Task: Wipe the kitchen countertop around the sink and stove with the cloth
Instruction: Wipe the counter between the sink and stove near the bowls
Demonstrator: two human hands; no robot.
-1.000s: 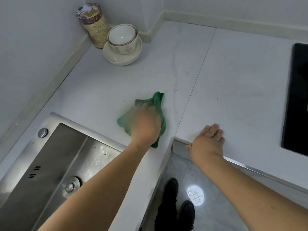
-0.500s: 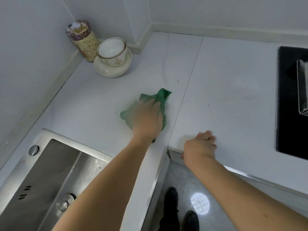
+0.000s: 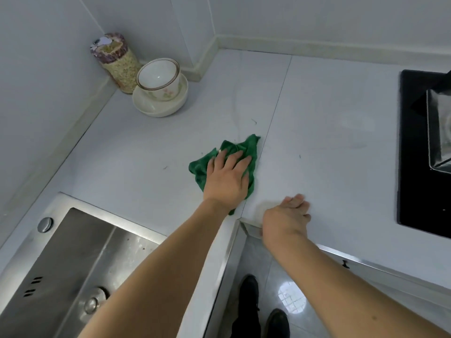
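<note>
The left hand (image 3: 228,178) presses flat, fingers spread, on the green cloth (image 3: 246,150), which lies bunched on the white countertop (image 3: 146,152) between sink (image 3: 73,259) and stove (image 3: 415,147), its long axis pointing away toward the back wall. The right hand (image 3: 286,215) rests loosely curled and empty on the counter edge just beside it. A cup (image 3: 159,79) sits in a bowl (image 3: 158,103) in the corner, both apparently empty, near a jar (image 3: 117,62) holding something pale

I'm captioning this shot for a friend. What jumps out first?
The green cloth stands out, pressed flat on the white countertop under the left hand. The right hand rests at the counter's front edge. A steel sink fills the lower left, and a cup sits in a bowl near the back corner.
</note>
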